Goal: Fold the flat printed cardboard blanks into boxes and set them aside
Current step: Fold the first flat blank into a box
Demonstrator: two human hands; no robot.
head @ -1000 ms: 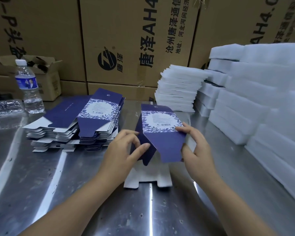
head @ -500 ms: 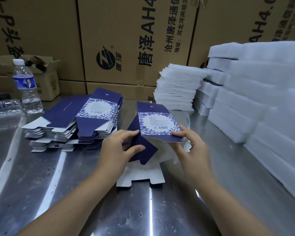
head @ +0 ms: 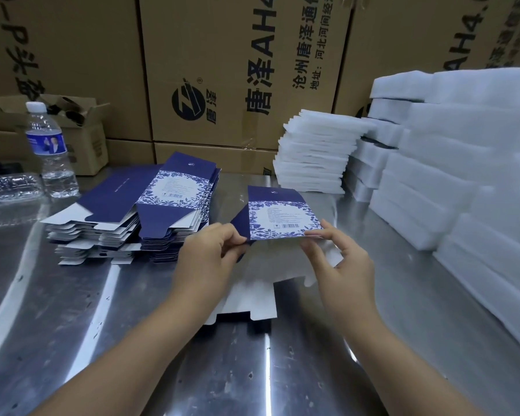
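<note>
Head cam, so it's a bit warped at the edges. Brown cartons (head: 222, 70) fill the back, with the tops cut off and the print only partly readable. White foam pads (head: 463, 181) pile along the right edge of the bench (head: 72, 340) and run out of frame. A stack of flat blanks (head: 150, 214) sits toward the back-left, lower layers too blurry to count. The held blank (head: 279, 214) is mid-bench with its printed panel tipped up. Its white flaps lie on the steel, half hidden behind the wrists. The left hand (head: 207, 259) pinches the panel's near-left corner. The right hand (head: 342, 259) pinches the near-right corner, fingertips out of sight underneath. A water bottle (head: 50, 151) stands near the back-left corner.
</note>
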